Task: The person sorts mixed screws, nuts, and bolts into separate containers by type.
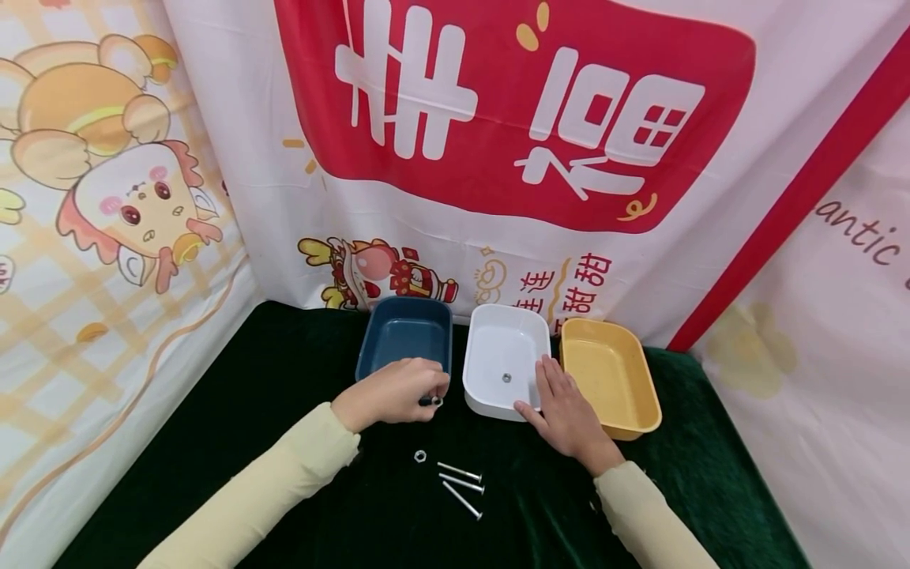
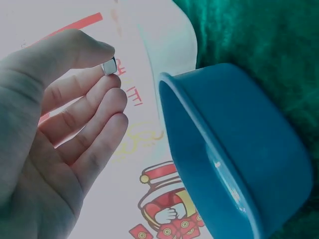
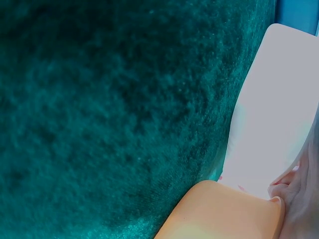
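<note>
Between thumb and fingertip my left hand [image 1: 395, 390] pinches a small silver hex nut [image 2: 109, 66]. It is held at the front right corner of the blue bin [image 1: 364, 348], just above the cloth in the head view. My right hand [image 1: 569, 412] rests on the right side of the white bin [image 1: 490, 406], fingers extended along the rim and thumb at the front corner. Inside the white bin lies one nut [image 1: 506, 378]. Another nut [image 1: 420, 456] is on the dark green cloth, left of three silver bolts [image 1: 462, 501].
A yellow bin [image 1: 617, 379] stands right of the white one, beside my right hand. All three bins line up near the back, before a printed curtain [image 1: 398, 197]. Dark green velvet [image 1: 298, 506] covers the table.
</note>
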Action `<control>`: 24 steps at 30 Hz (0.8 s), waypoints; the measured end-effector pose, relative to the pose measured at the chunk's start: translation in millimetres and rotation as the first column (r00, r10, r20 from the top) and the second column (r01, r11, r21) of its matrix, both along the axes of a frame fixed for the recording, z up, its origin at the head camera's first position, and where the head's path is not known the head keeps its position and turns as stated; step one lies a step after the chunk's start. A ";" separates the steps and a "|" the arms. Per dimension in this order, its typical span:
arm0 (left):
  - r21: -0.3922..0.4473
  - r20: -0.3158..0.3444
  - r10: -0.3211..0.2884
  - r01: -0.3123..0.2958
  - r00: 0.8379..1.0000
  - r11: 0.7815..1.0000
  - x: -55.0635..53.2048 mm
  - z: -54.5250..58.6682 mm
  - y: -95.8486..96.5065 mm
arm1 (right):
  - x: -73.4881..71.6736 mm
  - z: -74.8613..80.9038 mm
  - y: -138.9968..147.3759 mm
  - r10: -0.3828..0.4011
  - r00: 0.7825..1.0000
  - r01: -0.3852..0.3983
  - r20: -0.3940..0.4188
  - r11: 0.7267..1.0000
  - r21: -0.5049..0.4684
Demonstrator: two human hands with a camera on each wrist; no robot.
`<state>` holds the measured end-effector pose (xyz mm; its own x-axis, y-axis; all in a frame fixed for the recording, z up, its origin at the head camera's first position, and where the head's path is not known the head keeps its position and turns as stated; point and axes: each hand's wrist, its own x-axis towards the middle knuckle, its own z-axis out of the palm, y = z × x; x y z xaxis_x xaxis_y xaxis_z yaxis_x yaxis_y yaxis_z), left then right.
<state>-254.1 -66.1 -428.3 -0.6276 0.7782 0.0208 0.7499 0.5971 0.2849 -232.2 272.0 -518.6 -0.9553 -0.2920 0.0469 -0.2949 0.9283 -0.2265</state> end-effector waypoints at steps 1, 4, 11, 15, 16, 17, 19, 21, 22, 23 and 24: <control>-0.001 0.002 0.007 -0.007 1.000 1.000 -2.2 1.1 2.6 | 0.1 0.1 0.2 -0.001 1.000 0.001 -0.001 1.000 -0.001; -0.008 0.006 0.036 -0.036 0.999 0.999 -8.9 3.0 9.6 | 0.2 -0.2 0.5 0.000 1.000 0.000 -0.007 1.000 -0.001; 0.011 -0.004 0.063 -0.063 0.998 0.998 -23.8 2.5 24.4 | 0.3 0.3 -0.1 0.004 1.000 -0.004 -0.001 1.000 -0.005; 0.032 -0.008 0.065 -0.065 0.998 0.997 -33.9 1.3 33.0 | 0.3 0.6 0.0 0.001 1.000 -0.001 -0.004 1.000 0.000; 0.033 -0.010 0.069 -0.069 0.998 0.997 -36.8 0.2 34.9 | 0.2 0.4 0.1 0.001 1.000 -0.001 -0.005 1.000 0.001; 0.031 -0.014 0.077 -0.076 0.997 0.997 -39.7 -1.0 36.8 | 0.1 0.3 0.1 0.002 1.000 -0.002 -0.007 1.000 0.001; 0.032 -0.006 0.092 -0.091 0.996 0.995 -45.1 -3.1 40.2 | 0.1 -0.2 -0.1 0.003 1.000 -0.003 -0.011 1.000 0.000; 0.029 0.016 0.107 -0.107 0.994 0.994 -49.7 -4.6 43.8 | 0.3 -0.2 -0.4 0.007 1.000 -0.007 -0.014 1.000 -0.002; 0.030 0.028 0.112 -0.113 0.993 0.993 -51.7 -5.1 45.7 | 0.5 -0.2 -0.5 0.008 1.000 -0.008 -0.014 1.000 0.000; 0.033 0.040 0.116 -0.118 0.992 0.993 -53.8 -5.4 47.8 | 0.5 -0.1 -0.7 0.008 1.000 -0.008 -0.015 1.000 0.001; 0.037 0.051 0.118 -0.120 0.992 0.992 -56.0 -5.9 49.9 | 0.6 0.1 -0.8 0.008 1.000 -0.008 -0.014 1.000 0.000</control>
